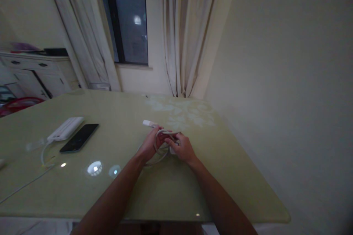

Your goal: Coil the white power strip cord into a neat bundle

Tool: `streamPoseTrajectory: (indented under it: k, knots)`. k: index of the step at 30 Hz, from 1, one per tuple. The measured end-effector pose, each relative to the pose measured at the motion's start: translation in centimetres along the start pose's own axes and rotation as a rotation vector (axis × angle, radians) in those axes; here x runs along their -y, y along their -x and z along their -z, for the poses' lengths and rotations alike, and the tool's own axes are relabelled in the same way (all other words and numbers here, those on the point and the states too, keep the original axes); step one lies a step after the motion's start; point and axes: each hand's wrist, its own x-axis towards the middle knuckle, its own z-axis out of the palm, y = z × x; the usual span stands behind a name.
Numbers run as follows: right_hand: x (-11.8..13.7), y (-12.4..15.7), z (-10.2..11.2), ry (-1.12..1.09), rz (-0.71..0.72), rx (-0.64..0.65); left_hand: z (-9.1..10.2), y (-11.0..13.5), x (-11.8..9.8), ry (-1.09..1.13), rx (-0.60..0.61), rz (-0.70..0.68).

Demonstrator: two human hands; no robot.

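Note:
A pale cable is looped into a loose coil between my two hands, above the middle of the table. My left hand is closed around the coil's left side. A white connector end sticks out past its fingertips to the upper left. On the right side of the coil, my right hand pinches the cable between thumb and fingers. A small white block shows partly beneath that hand; its kind is hard to tell.
On the left of the glossy table lie a black smartphone and a white power bank with a white cable running to the left edge. A wall borders the right side; curtains hang behind.

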Motion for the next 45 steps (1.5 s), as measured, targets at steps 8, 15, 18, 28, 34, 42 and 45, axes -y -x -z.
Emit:
streamPoseTrajectory:
  k: [8, 15, 18, 28, 34, 42, 45]
  knots:
    - [1.2, 0.4, -0.7, -0.11, -0.142, 0.166, 0.3, -1.2, -0.3, 0.025, -0.198, -0.173]
    - [4.4, 4.9, 1.7, -0.261, -0.316, 0.44, 2.0, -1.5, -3.7, 0.176, -0.295, -0.282]
    - [5.7, 7.3, 3.7, -0.27, -0.378, 0.485, 1.7, -1.3, -3.8, 0.171, -0.258, -0.274]
    - [8.1, 11.1, 6.7, -0.339, -0.567, 0.464, 0.1, -1.7, -2.3, 0.253, -0.251, -0.184]
    - [3.7, 7.7, 5.4, -0.423, -0.569, 0.423, 1.9, -2.4, -3.3, 0.299, -0.278, -0.141]
    - [-0.6, 2.5, 1.9, -0.329, -0.475, 0.352, 3.0, -2.3, -4.2, 0.176, -0.415, -0.364]
    - [0.8, 4.5, 1.6, -0.304, -0.407, 0.481, 3.1, -2.6, -4.4, 0.119, -0.471, -0.401]
